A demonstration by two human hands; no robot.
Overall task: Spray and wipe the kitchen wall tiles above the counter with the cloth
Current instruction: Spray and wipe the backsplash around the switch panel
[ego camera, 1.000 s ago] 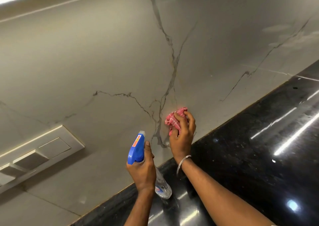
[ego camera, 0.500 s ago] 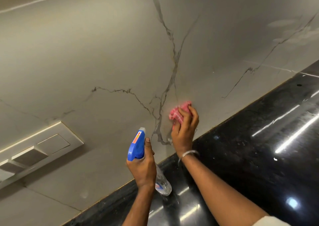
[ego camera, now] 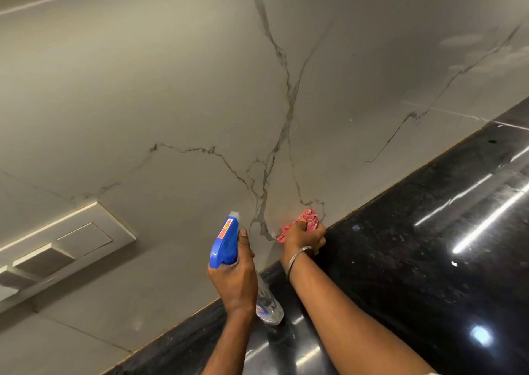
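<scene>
The wall tiles (ego camera: 200,88) are pale grey marble with dark veins. My right hand (ego camera: 305,236) grips a bunched pink cloth (ego camera: 310,220) and presses it on the wall just above the counter's back edge. My left hand (ego camera: 236,277) holds a spray bottle (ego camera: 226,243) with a blue trigger head and a clear body, its nozzle pointing up at the wall, a little left of the cloth. The bottle's lower part hangs over the counter.
A glossy black counter (ego camera: 415,246) runs along the wall's foot to the right, with bright light reflections. A beige switch plate (ego camera: 57,248) sits on the wall at the left. A thin bangle circles my right wrist.
My right hand has slid the cloth down the wall to just above the counter edge. My left hand with the bottle has stayed about where it was.
</scene>
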